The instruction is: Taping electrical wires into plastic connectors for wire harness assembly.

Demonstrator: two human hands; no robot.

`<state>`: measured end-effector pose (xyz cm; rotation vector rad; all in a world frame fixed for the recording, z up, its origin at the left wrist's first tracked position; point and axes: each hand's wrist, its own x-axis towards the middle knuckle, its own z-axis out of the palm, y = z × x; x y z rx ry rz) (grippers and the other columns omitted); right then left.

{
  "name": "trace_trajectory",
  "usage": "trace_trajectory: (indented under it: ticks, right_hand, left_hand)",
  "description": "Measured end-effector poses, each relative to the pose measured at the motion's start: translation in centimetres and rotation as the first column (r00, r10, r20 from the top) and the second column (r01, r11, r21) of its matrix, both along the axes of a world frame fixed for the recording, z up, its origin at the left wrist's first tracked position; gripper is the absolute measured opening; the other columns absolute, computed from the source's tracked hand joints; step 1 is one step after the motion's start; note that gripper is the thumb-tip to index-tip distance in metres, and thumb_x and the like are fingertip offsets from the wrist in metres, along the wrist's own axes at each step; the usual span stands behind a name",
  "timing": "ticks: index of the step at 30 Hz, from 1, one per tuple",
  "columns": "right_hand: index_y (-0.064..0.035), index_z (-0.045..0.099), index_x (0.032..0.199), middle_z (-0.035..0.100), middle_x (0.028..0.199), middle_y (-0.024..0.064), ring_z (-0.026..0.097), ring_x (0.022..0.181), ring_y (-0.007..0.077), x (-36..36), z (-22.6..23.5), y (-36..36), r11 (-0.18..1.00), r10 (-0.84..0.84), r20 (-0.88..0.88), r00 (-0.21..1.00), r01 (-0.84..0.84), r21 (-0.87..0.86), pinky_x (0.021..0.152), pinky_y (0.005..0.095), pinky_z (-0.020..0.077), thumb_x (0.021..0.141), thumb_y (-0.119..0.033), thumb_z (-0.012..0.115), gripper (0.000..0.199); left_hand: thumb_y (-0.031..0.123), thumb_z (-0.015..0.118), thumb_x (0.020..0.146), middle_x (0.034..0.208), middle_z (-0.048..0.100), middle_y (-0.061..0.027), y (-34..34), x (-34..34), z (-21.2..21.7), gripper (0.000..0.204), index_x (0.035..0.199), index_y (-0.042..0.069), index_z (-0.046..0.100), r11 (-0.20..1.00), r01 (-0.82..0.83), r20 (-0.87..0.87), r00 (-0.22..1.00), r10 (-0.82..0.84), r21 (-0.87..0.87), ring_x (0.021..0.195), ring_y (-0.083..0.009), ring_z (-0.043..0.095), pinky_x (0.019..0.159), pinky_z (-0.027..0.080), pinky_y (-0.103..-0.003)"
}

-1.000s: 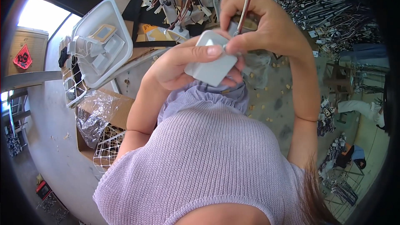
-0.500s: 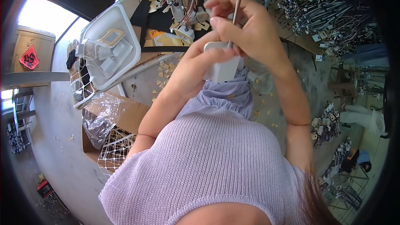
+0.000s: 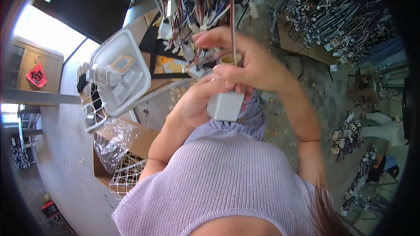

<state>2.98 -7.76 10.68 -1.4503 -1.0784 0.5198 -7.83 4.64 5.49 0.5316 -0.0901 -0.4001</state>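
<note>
My left hand (image 3: 195, 99) is closed on a white plastic box-shaped housing (image 3: 228, 107), held in front of my waist. A thin reddish-brown and white cable (image 3: 232, 26) runs down from above to the housing's upper end. My right hand (image 3: 256, 67), smeared by motion, has its thumb pressed over the cable just above the housing, its other fingers curved out to the left. Between thumb and fingers shows a yellowish ring (image 3: 230, 57) like a tape roll; how it is held is partly hidden. A ring (image 3: 214, 79) sits on a left-hand finger.
Bundled wires with white connectors (image 3: 197, 15) hang ahead of my hands. A white tub (image 3: 146, 67) with plastic parts stands left, above a cardboard box (image 3: 138, 137) with clear wrap and a white wire basket (image 3: 127, 177). Cable heaps (image 3: 337, 13) lie at far right.
Both hands and the housing have moved down toward my waist, the right one also to the left. The yellowish ring has come into sight. The whole view has shifted slightly.
</note>
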Motion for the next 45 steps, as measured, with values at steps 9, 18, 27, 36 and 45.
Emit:
trace_trajectory:
  ticks: [9, 18, 27, 36, 45]
  right_hand:
    - [-0.0038, 0.059, 0.086, 0.056, 0.092, 0.0092, 0.056, 0.090, 0.0274, -2.5, 0.6, -2.5, 0.994, -0.026, 0.646, 0.763, 0.087, -0.062, 0.081, 0.0370, 0.0436, 0.080, -0.023, 0.068, 0.022]
    - [-0.0036, 0.060, 0.074, 0.058, 0.075, 0.0068, 0.056, 0.077, 0.0243, -2.6, 2.5, -3.6, 0.999, 0.038, 0.506, 0.861, -0.029, -0.025, 0.070, 0.0358, 0.0455, 0.080, -0.018, 0.066, 0.016]
    - [0.0015, 0.063, 0.075, 0.065, 0.102, 0.0109, 0.061, 0.083, 0.0186, 4.8, 4.2, -6.8, 0.694, 0.324, -0.262, 0.909, -0.039, 0.719, 0.070, 0.0320, 0.0475, 0.090, -0.021, 0.060, 0.027]
    - [-0.0012, 0.068, 0.089, 0.066, 0.086, 0.0036, 0.061, 0.079, 0.0117, 14.0, 2.2, -3.5, 0.927, -0.337, -0.218, 0.916, 0.363, 0.094, 0.073, 0.0242, 0.0457, 0.091, -0.024, 0.060, 0.024]
    - [0.0029, 0.065, 0.084, 0.067, 0.086, 0.0077, 0.060, 0.073, 0.0107, 4.9, 4.0, -10.3, 1.000, -0.011, -0.231, 0.973, 0.012, 0.004, 0.066, 0.0243, 0.0477, 0.089, -0.013, 0.060, 0.017]
  left_hand:
    - [0.018, 0.060, 0.090, 0.101, 0.065, -0.0084, 2.0, -2.9, 2.4, 0.025, 0.110, 0.002, 0.057, 0.920, -0.079, -0.187, 0.969, 0.162, 0.384, 0.087, -0.0155, 0.065, 0.071, 0.053, -0.028]
    - [0.010, 0.069, 0.082, 0.111, 0.053, -0.0095, 4.2, -2.2, 5.0, 0.011, 0.090, 0.003, 0.066, 0.653, -0.248, 0.430, 0.893, -0.132, 0.715, 0.105, -0.0215, 0.050, 0.093, 0.037, -0.033]
    - [0.028, 0.065, 0.080, 0.104, 0.051, -0.0143, 8.8, -1.2, 2.6, 0.028, 0.082, 0.000, 0.065, 0.491, -0.577, 0.648, 0.761, 0.032, 0.653, 0.096, -0.0250, 0.050, 0.085, 0.038, -0.037]
    - [0.025, 0.055, 0.089, 0.136, 0.040, -0.0217, 5.0, 1.5, 2.1, 0.057, 0.134, -0.002, 0.035, -0.444, -0.894, 0.994, 0.004, 0.112, 0.054, 0.121, -0.0300, 0.046, 0.104, 0.034, -0.047]
    - [0.026, 0.079, 0.074, 0.122, 0.055, -0.0144, -2.5, 7.1, 7.0, 0.088, 0.140, -0.005, 0.030, 0.746, -0.328, 0.463, 0.886, 0.029, 0.579, 0.114, -0.0186, 0.053, 0.097, 0.041, -0.032]
